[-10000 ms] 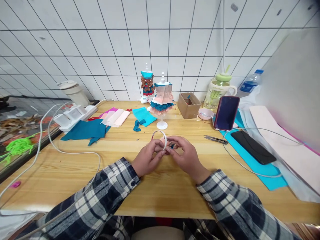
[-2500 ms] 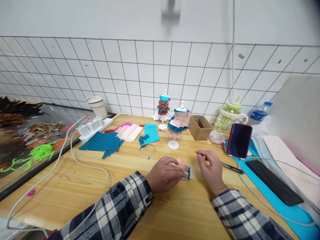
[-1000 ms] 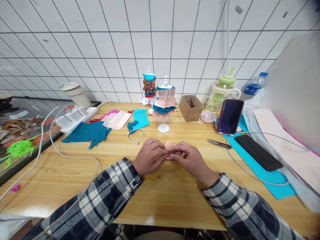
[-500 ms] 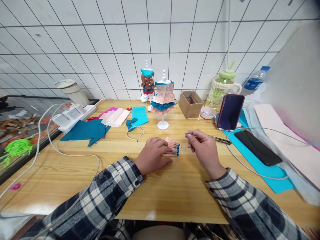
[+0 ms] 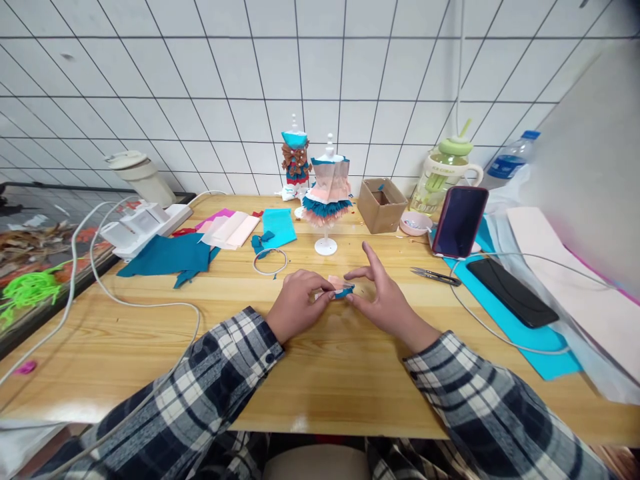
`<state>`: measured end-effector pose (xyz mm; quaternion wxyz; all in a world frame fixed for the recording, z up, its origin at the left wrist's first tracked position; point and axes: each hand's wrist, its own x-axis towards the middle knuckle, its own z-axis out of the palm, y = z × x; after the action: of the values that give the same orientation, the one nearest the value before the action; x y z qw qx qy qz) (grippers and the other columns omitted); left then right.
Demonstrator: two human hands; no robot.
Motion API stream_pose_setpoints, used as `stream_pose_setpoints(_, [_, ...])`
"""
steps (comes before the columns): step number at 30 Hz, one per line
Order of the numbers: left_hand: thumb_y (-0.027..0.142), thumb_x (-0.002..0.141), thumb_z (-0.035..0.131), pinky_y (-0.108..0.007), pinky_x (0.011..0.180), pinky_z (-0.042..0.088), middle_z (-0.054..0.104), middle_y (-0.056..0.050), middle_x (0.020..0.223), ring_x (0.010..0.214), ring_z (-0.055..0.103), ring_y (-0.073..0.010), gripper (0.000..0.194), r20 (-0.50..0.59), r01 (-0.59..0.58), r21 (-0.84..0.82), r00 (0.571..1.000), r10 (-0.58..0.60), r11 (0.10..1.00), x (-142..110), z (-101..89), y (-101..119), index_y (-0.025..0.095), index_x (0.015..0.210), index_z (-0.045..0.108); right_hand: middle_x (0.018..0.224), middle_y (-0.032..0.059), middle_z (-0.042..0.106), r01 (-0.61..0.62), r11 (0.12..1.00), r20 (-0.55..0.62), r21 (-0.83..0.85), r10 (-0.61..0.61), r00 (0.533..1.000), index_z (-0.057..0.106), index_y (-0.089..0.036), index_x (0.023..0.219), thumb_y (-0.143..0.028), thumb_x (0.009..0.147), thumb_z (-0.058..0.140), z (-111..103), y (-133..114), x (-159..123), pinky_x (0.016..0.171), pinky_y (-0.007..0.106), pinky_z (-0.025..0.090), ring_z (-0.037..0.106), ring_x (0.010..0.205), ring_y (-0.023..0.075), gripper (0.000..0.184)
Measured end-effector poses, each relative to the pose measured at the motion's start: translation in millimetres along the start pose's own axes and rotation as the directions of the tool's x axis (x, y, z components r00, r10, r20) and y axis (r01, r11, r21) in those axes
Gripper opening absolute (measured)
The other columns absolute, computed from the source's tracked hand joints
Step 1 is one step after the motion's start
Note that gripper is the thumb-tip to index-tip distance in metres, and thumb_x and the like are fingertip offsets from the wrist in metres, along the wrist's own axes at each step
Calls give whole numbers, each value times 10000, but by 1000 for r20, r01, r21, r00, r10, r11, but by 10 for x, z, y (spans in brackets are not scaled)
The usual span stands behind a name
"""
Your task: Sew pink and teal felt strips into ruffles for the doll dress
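Observation:
A small pleated pink fabric piece with a blue edge (image 5: 341, 288) lies on the wooden table (image 5: 310, 373) between my hands. My left hand (image 5: 297, 303) pinches its left side with closed fingers. My right hand (image 5: 381, 299) touches its right end with the thumb while the other fingers are stretched out and spread. A thin white ring (image 5: 270, 261) lies just beyond my left hand. A mini mannequin in a pink and blue dress (image 5: 327, 193) stands behind it.
Thread snips (image 5: 434, 275) lie right of my hands. A cardboard box (image 5: 383, 206), pink dish (image 5: 414, 224), propped phone (image 5: 459, 222), flat black phone (image 5: 516, 291), green bottle (image 5: 445, 181) and blue felt fill the right. Teal and pink fabric (image 5: 175, 257) and a power strip (image 5: 143, 227) with cables sit left.
My right hand, raised in a pinch half a second ago, has come back down to the pleated piece with its fingers now spread. My left hand kept hold of the piece.

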<state>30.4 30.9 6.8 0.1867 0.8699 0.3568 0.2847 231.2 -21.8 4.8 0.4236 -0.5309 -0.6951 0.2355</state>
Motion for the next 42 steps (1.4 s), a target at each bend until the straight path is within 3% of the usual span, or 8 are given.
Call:
stream_pose_setpoints(6, [313,849,635,-343,802,417,714,-35,861,845,609,-192,124,-26,-6,-11,1000,6,1000,-3,-3,26,212,852,706,952,19,690,-44,999,-29,8,44,999,82,-228,1519,-251,769,685,51,-25,-8,957,413,429,634,965,211,962])
stream_pose_setpoints(11, [372,851,623,-357,824,419,706,-49,906,876,601,-204,185,-15,-33,-24,999,32,999,-19,-29,34,208,896,697,830,-10,686,-72,997,-66,34,74,995,202,-233,1493,-188,800,626,74,-78,-7,877,368,469,648,825,182,814])
stream_pose_setpoints(17, [377,840,633,-357,830,422,696,-48,901,893,597,-205,179,-47,-23,-31,999,21,999,-12,-35,81,213,865,699,821,-4,686,-29,996,-47,81,33,998,170,-240,1503,-215,816,626,112,-102,-26,838,370,493,639,792,183,825])
stream_pose_setpoints(19, [349,835,642,-351,820,428,698,-37,860,858,602,-194,151,-64,-5,-63,998,0,998,-1,-24,89,207,816,691,922,31,689,13,999,-70,44,-10,998,203,-242,1494,-237,820,627,115,-102,-33,868,393,490,634,855,197,796])
stream_pose_setpoints(23, [340,824,644,-332,808,454,701,-29,829,835,619,-184,157,-82,91,-213,990,-110,973,13,-27,78,189,783,667,1289,116,543,164,979,-161,-123,-183,970,560,-241,1227,-296,819,633,56,-119,-47,993,460,426,524,1163,262,418])
stream_pose_setpoints(26, [367,816,631,-317,783,476,705,-30,829,824,625,-185,187,-38,183,-297,978,-203,937,11,-47,77,185,796,666,1362,96,483,246,944,-120,-219,-276,953,668,-243,1000,-277,848,588,0,-149,-63,1019,476,401,456,1253,280,175])
stream_pose_setpoints(33, [365,790,633,-285,741,486,688,-15,759,740,610,-160,198,58,259,-427,964,-260,866,12,-84,137,170,762,651,1491,44,362,353,860,-13,-370,-385,923,666,-294,1079,-240,827,597,-11,-174,-77,1061,541,344,400,1319,323,267])
stream_pose_setpoints(42, [355,784,654,-272,718,478,672,-11,743,726,600,-153,198,81,280,-514,957,-279,811,4,-98,108,157,770,659,1518,24,334,397,797,45,-456,-424,904,649,-328,1147,-191,821,598,-28,-162,-66,1063,525,343,390,1328,313,358])
